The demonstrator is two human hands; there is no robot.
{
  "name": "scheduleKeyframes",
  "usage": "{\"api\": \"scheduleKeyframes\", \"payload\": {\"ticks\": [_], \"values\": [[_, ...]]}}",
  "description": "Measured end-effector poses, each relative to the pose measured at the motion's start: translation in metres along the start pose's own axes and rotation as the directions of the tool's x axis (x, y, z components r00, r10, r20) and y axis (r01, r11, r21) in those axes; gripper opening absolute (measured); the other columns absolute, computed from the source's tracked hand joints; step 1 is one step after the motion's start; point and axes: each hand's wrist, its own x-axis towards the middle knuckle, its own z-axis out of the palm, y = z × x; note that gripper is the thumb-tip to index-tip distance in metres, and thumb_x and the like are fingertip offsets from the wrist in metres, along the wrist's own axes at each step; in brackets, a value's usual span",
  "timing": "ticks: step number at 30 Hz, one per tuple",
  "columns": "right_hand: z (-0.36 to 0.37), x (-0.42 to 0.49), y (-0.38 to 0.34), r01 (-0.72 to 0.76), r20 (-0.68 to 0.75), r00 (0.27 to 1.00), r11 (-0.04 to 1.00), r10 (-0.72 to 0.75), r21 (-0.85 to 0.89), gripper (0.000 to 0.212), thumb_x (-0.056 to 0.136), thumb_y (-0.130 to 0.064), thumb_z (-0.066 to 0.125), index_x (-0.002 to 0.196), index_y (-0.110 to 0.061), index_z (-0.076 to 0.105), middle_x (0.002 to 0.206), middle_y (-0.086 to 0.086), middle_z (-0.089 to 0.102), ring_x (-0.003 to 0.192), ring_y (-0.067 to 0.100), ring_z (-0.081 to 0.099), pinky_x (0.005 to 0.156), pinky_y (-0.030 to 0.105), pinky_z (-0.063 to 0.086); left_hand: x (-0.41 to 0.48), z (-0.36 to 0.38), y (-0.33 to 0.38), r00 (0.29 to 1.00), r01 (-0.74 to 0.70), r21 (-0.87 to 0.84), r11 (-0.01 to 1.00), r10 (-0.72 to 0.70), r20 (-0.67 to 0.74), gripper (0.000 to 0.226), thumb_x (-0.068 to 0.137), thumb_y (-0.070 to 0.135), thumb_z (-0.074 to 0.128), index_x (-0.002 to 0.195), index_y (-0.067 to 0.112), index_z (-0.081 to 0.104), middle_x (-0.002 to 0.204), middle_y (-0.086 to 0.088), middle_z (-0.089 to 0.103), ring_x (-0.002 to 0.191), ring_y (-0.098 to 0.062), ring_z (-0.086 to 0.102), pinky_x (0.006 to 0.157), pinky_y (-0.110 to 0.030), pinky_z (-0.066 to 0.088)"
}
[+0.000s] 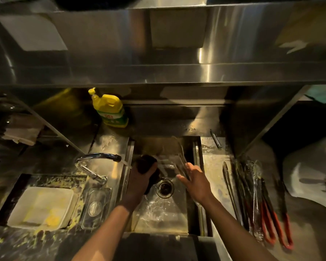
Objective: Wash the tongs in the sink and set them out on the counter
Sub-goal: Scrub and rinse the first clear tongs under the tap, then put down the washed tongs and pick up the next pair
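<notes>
Over the steel sink (179, 213), my right hand (194, 178) grips a pair of metal tongs (180, 154) that point up and away, blurred by motion. My left hand (139, 178) is closed on a dark sponge (145, 162) just under the tap's stream. Water runs from the tap spout (102, 157) at the sink's left rim. Several more tongs (256, 200), some with red handles, lie side by side on the counter (215, 166) right of the sink.
A yellow soap bottle (111, 110) stands behind the sink. Left of the sink sit a white square dish (41, 206) with yellow residue and a clear lid (95, 206). The drain (164, 188) is open. A white object (312, 174) lies at far right.
</notes>
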Motion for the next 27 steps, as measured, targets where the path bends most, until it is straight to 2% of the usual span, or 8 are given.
{"api": "scheduleKeyframes", "payload": {"ticks": [5,8,11,14,18,21,24,27], "values": [[-0.006,-0.015,-0.013,-0.044,-0.135,0.988,0.982,0.069,0.182,0.071,0.086,-0.049,0.073,0.146,-0.022,0.046,0.143,-0.003,0.054,0.132,0.015,0.051,0.097,0.026,0.04,0.008,0.003,0.014,0.993,-0.076,0.079,0.994,0.069,0.094,0.038,0.081,0.026,0.081,0.114,0.019,0.063,0.108,-0.001,0.07,0.1,-0.02,0.068,0.088,-0.034,0.057],[-0.011,-0.024,-0.016,-0.067,-0.139,0.985,0.971,0.1,0.23,0.074,0.085,-0.05,0.074,0.146,-0.02,0.046,0.144,-0.001,0.055,0.132,0.016,0.052,0.102,0.031,0.044,0.006,0.001,0.024,0.979,-0.154,0.088,0.984,0.14,0.149,0.016,0.084,0.016,0.078,0.094,0.018,0.065,0.092,-0.004,0.07,0.085,-0.019,0.069,0.064,-0.015,0.054],[-0.019,-0.038,-0.024,-0.038,-0.156,0.985,0.973,0.075,0.229,0.067,0.084,-0.049,0.075,0.141,-0.022,0.051,0.135,-0.003,0.06,0.122,0.014,0.057,0.101,0.038,0.05,0.003,-0.003,0.03,0.964,-0.175,0.058,0.983,0.16,0.21,0.028,0.087,0.009,0.074,0.11,0.0,0.062,0.102,-0.018,0.069,0.08,-0.014,0.073,0.06,-0.015,0.054],[-0.033,-0.055,-0.032,-0.014,-0.175,0.982,0.96,0.066,0.281,0.051,0.085,-0.044,0.076,0.128,-0.024,0.059,0.119,-0.009,0.065,0.109,0.01,0.06,0.091,0.029,0.051,-0.006,-0.005,0.038,0.932,-0.178,0.003,0.984,0.167,0.321,0.032,0.091,0.009,0.069,0.12,0.006,0.056,0.101,-0.003,0.066,0.07,0.009,0.068,0.057,-0.008,0.05],[-0.061,-0.09,-0.036,-0.003,-0.28,0.955,0.948,0.097,0.317,0.041,0.084,-0.04,0.078,0.118,-0.023,0.061,0.106,-0.013,0.064,0.097,0.001,0.06,0.082,0.016,0.048,-0.018,0.001,0.053,0.844,-0.207,-0.003,0.978,0.18,0.505,0.034,0.089,0.026,0.073,0.119,0.022,0.058,0.11,-0.001,0.069,0.097,-0.01,0.07,0.08,-0.023,0.056],[-0.081,-0.121,-0.039,0.016,-0.334,0.936,0.935,0.111,0.355,0.039,0.083,-0.036,0.08,0.118,-0.026,0.064,0.099,-0.014,0.066,0.092,0.007,0.063,0.082,0.027,0.052,-0.027,0.023,0.059,0.822,-0.216,-0.008,0.976,0.186,0.539,0.041,0.082,0.026,0.08,0.117,0.015,0.063,0.11,-0.009,0.073,0.1,-0.022,0.071,0.09,-0.04,0.058],[-0.101,-0.164,-0.031,0.013,-0.423,0.892,0.926,0.16,0.378,0.035,0.081,-0.04,0.081,0.11,-0.028,0.067,0.095,-0.001,0.07,0.087,0.022,0.066,0.082,0.041,0.056,-0.05,0.063,0.06,0.753,-0.231,0.011,0.973,0.171,0.635,0.04,0.081,0.025,0.081,0.116,0.016,0.063,0.106,-0.005,0.071,0.091,-0.015,0.071,0.086,-0.034,0.058],[-0.119,-0.203,-0.022,-0.031,-0.514,0.816,0.907,0.266,0.42,0.04,0.079,-0.037,0.083,0.115,-0.032,0.065,0.106,-0.005,0.072,0.098,0.015,0.069,0.091,0.038,0.057,-0.077,0.097,0.061,0.698,-0.237,0.034,0.971,0.146,0.701,0.043,0.082,0.026,0.081,0.119,0.018,0.06,0.106,0.0,0.069,0.094,-0.012,0.067,0.082,-0.025,0.053]]}}
